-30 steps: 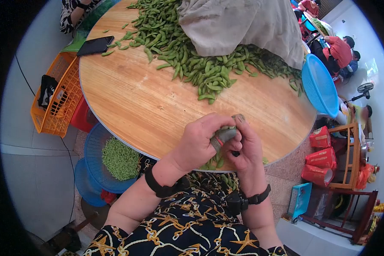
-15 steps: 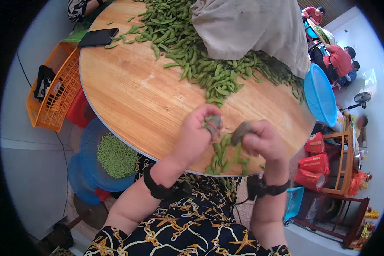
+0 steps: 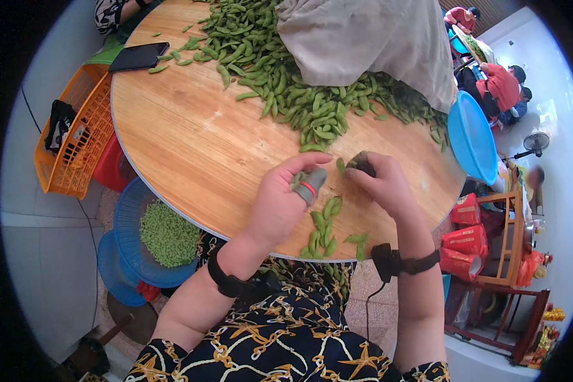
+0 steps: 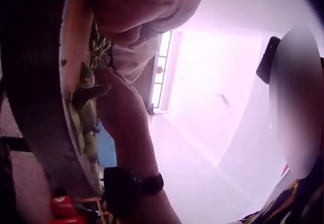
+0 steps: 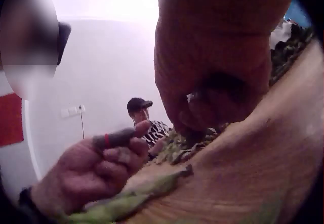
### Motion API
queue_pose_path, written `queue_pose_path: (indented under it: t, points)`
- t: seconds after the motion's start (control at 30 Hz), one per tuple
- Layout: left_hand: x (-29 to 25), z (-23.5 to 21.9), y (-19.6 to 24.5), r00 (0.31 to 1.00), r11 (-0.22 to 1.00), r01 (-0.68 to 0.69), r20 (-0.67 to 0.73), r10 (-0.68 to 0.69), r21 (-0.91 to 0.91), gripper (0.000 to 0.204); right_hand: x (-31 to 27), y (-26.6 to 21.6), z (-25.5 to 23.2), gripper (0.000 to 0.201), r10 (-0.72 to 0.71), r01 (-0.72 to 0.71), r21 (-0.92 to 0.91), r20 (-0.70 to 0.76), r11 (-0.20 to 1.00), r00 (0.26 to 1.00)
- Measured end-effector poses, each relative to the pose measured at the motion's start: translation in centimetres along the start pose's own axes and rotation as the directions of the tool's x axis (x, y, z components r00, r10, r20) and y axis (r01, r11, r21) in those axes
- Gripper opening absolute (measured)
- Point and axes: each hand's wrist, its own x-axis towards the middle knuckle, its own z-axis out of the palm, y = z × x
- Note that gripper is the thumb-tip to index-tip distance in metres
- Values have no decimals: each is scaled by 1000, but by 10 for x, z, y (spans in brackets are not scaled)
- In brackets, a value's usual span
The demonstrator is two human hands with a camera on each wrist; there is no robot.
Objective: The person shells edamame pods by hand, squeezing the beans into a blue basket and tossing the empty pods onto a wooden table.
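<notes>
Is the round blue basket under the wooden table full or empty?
Partly full: the round blue basket holds a heap of shelled green beans, with bare blue mesh around it.

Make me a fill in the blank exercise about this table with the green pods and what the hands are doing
1. The right hand pinches a green soybean pod above the round ______ table.
2. The shelled green beans lie in a ______ plastic basket below the table edge.
3. The black phone lies beside an ______ plastic crate.
4. The left hand wears a grey thumb cover with a ______ band.

Missing words: wooden; blue; orange; red
</notes>
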Motion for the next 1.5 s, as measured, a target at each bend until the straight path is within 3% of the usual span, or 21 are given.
queue_pose_path:
  t: [0.03,0.07,0.1,0.13,0.2,0.27,0.33,0.4,0.5,0.73,0.83,0.9,0.93,1.0,1.03,1.1,1.27,1.37,1.4,1.43,1.5]
  points:
    - [0,1,-3,1000,1000,3,1,-3,3,26,-7,-1,0,18,163,-203,308,151,929,975]
    - [1,2,-6,946,881,-325,110,306,344,27,-14,-5,-1,18,164,-203,312,150,928,975]
    - [3,4,-8,792,551,-597,315,524,584,28,-22,-10,-3,19,157,-226,386,201,894,967]
    - [1,6,-6,789,548,-600,318,525,583,28,-27,-13,-5,20,145,-249,454,252,855,957]
    - [-5,10,-4,845,524,-531,376,380,666,34,-33,-14,-3,19,142,-256,514,251,819,958]
    - [-5,11,-10,843,536,-530,345,412,656,31,-38,-11,-2,17,141,-263,575,249,775,958]
    - [-5,12,-12,840,548,-530,312,444,648,28,-42,-7,0,16,46,-219,826,229,519,972]
    - [-4,9,-10,995,968,-50,98,27,246,14,-46,-12,7,16,66,-176,818,167,548,984]
    - [-1,3,-14,997,998,-50,59,52,-27,14,-52,-16,21,18,80,-178,802,162,569,984]
    - [-1,1,-12,996,993,-33,84,43,-115,10,-51,-22,37,17,88,-176,819,154,547,984]
    - [1,1,-7,997,997,-57,-45,60,61,10,-48,-14,33,18,71,-207,644,231,736,970]
    - [2,-6,-4,991,957,-98,-114,69,-274,15,-40,-3,30,17,-351,295,287,169,911,921]
    - [4,-7,-3,986,950,-97,-159,52,-297,19,-34,-11,25,17,-350,294,286,169,912,921]
    - [4,-9,-2,984,932,-111,-173,54,-344,20,-17,-33,12,19,-156,149,-87,-77,985,985]
    - [5,-9,0,981,912,-130,-186,61,-388,20,-8,-37,15,19,-156,149,-86,-81,985,984]
    - [5,-7,2,978,907,-137,-200,60,-398,21,9,-42,25,18,-273,178,-467,-145,866,951]
    - [3,-5,4,976,907,-107,-216,18,-407,22,17,-30,39,18,-304,205,-565,-86,799,949]
    - [3,-5,-3,999,958,-37,-37,28,-283,24,5,-26,30,19,-296,187,-472,-167,862,941]
    - [2,-1,-6,973,966,-225,-18,229,130,25,2,-25,24,20,-266,160,-458,-177,874,948]
    - [2,4,-6,912,772,-383,75,404,507,26,-2,-25,18,22,-235,131,-445,-188,886,954]
    - [-1,10,-1,904,703,-406,144,403,584,32,-11,-26,6,23,-209,140,-342,-173,929,962]
